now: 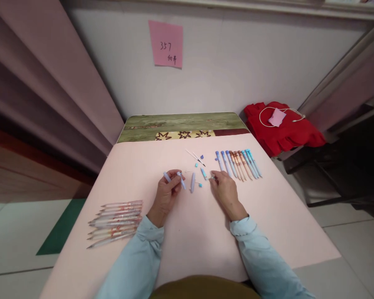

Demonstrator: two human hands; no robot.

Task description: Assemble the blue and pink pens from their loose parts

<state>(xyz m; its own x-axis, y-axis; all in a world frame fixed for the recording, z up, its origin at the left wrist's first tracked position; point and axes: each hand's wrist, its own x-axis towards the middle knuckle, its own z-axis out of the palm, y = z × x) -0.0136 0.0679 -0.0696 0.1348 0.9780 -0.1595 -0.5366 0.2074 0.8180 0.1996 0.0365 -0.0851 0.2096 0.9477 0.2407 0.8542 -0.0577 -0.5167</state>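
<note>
Left fingers curl tight around blue pen pieces [167, 177], left hand [166, 194] low over the pink table [199, 232]. Right hand [226, 192] pinches a small part [212, 177] at its fingertips. Loose parts [193, 182] lie between them, and a row of pens [238, 164] lies beyond.

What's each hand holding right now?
Left hand: closed on a pale blue pen barrel.
Right hand: fingertips pinching a small pen part.

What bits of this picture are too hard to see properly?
All in the head view:
- Tiny piece at the right hand: too small, and fingertips partly cover it.
- Pen barrel in the left hand: middle hidden by fingers.
- Pink note: lower writing too small to read.
- Loose parts: too small to name.
</note>
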